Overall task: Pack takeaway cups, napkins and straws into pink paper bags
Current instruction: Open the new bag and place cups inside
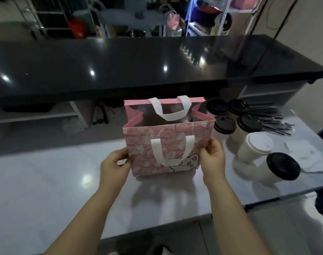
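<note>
Left hand (113,162) grips the left side edge of the pink paper bag (168,144), fingers curled round the fold and thumb on the near face. The right hand (213,155) holds the opposite side edge the same way, so the bag is pinched between the two.

The bag stands upright with its mouth open on the white bench (55,181), close to the far edge and about midway along it. Its near handle (172,150) hangs down flat over the front face, just above a printed cat (184,163); the far handle (170,107) droops into the opening. What lies inside is too dark and blurred to tell.

Toward the far right corner of the bench, just beside the bag, stand four white cups with black lids (225,124) in a tight cluster. A bundle of dark straws (275,120) lies behind them, fanning out toward the right edge. Nearer along that edge stands a white-lidded cup (256,146), and nearer again a further black-lidded cup (282,166) — both well apart from the bag. Pale flat sheets (308,157) lie by the right edge; whether they are napkins I cannot tell.

Beyond the far edge runs a glossy black counter (120,61).
</note>
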{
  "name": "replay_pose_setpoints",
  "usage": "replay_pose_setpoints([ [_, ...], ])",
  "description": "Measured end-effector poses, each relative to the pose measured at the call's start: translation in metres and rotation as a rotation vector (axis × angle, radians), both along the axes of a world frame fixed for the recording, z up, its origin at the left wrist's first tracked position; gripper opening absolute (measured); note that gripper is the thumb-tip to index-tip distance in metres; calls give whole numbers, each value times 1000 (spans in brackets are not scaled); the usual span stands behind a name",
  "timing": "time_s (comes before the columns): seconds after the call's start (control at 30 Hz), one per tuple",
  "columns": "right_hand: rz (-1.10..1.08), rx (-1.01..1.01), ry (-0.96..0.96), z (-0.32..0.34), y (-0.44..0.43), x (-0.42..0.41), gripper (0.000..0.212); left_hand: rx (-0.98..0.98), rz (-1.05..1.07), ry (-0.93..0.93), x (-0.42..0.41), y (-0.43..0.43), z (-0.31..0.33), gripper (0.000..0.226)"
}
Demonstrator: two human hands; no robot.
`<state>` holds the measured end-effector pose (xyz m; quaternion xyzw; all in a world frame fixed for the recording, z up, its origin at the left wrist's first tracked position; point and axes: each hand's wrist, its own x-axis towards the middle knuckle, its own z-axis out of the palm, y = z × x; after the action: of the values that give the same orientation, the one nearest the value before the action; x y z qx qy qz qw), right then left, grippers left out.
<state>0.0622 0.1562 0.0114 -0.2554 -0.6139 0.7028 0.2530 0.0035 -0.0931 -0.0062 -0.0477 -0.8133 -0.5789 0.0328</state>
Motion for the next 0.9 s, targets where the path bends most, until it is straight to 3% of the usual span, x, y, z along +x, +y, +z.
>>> replay_pose_setpoints([
  [0.1,52,-11,9,-1,16,-5,43,-62,-1,45,6,12,8,42],
  [0.2,80,-16,129,12,29,-8,46,-29,21,103,4,22,28,31],
  [0.33,33,121,259,33,46,-12,45,-72,38,280,-7,30,67,55],
  [0.43,71,270,254,46,61,-15,45,-174,49,429,-22,43,107,51],
  [0.57,172,572,111,54,83,-19,42,-430,-105,561,-40,86,151,41],
  [0.73,175,942,-107,53,120,-36,38,-789,-375,583,-43,169,159,43],
  [0.9,278,1130,-558,31,145,-55,51,-999,-470,604,-47,216,144,47],
])
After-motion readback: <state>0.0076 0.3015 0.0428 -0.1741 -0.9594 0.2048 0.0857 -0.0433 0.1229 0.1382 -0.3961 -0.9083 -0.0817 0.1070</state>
